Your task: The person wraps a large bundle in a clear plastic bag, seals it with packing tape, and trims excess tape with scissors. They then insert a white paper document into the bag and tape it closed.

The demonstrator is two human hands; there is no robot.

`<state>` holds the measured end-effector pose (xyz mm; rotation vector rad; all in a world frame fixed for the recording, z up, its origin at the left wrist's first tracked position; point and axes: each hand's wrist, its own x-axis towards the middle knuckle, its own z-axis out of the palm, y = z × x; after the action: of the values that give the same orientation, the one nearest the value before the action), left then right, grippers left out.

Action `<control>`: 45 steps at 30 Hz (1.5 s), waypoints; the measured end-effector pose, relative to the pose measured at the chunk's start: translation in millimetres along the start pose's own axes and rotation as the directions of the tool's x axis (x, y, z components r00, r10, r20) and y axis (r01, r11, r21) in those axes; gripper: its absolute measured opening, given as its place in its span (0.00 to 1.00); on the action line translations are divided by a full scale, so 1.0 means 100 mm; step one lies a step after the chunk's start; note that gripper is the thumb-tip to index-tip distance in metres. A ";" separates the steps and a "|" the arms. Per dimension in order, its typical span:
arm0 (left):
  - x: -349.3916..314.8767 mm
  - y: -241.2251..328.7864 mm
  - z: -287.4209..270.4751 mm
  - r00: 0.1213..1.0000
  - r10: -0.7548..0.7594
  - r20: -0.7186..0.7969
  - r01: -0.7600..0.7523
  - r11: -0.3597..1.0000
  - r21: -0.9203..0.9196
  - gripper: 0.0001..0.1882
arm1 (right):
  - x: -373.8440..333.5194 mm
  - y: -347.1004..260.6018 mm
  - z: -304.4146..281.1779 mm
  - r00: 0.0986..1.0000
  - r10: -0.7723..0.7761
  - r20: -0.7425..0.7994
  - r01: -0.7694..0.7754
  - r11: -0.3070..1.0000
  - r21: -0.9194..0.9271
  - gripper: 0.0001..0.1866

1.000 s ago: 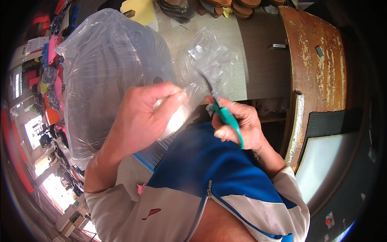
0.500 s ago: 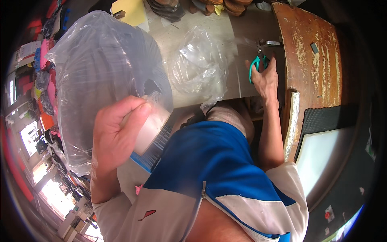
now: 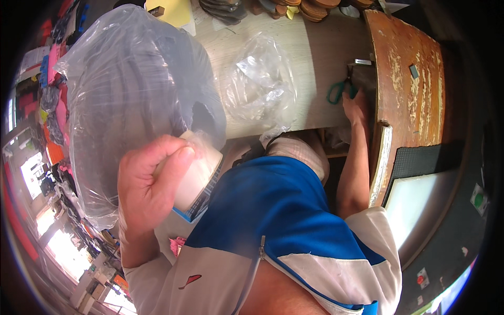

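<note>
My left hand (image 3: 149, 181) is closed in a pinch on gathered clear plastic at the lower corner of a large plastic bag (image 3: 139, 89). The bag is bulky, with dark contents blurred through the film. Behind my fingers is a cream-coloured piece (image 3: 197, 178) whose kind I cannot make out. At the right, in shadow, my right hand (image 3: 357, 108) has its thumb and a finger at one handle loop of the teal-handled scissors (image 3: 336, 93); the other fingers are hidden. The blades point away, low over the table. Crumpled clear plastic (image 3: 262, 84) lies between my hands.
A worn wooden board (image 3: 407, 79) stands along the table's right side, near a small metal block (image 3: 363, 62). Brown and dark stacked pieces (image 3: 315, 11) and yellow paper (image 3: 176, 13) line the far edge. A blue crate (image 3: 191, 212) stands below my left hand.
The scissors have come down into shadow over the table, and my right hand has shifted right with its fingers less spread. My left hand keeps its pinch on the plastic. The view has shifted slightly.
</note>
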<state>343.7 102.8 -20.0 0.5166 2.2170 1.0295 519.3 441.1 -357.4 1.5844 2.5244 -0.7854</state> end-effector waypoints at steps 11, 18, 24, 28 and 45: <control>-0.32 -0.15 -0.29 0.971 0.047 -0.233 -0.051 0.999 -0.012 0.08 | -0.30 -1.31 0.82 0.926 -0.270 0.263 0.090 0.836 0.541 0.22; -0.77 -0.50 -0.64 0.770 -0.087 -0.633 -0.149 0.939 -0.310 0.09 | -0.98 -1.53 -0.08 0.917 -0.392 0.070 0.180 0.564 0.806 0.17; -0.97 -0.75 -0.82 0.727 -0.107 -0.678 -0.167 0.931 -0.325 0.12 | -1.77 -1.88 -0.61 0.833 -0.553 -0.031 0.397 0.558 0.728 0.16; -1.05 -0.86 -0.88 0.754 -0.017 -0.656 -0.262 0.909 -0.325 0.12 | -2.23 -2.06 -0.63 0.684 -0.727 -0.062 0.514 0.420 0.748 0.19; -0.98 -0.74 -0.95 0.885 0.368 -0.285 -0.428 0.884 -0.189 0.13 | -2.75 -2.58 -0.30 0.596 -0.750 0.288 -0.078 0.304 0.950 0.37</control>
<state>343.2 -50.0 6.6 0.7953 2.1886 1.6420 433.8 138.8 -146.1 0.2852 1.7461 -2.6054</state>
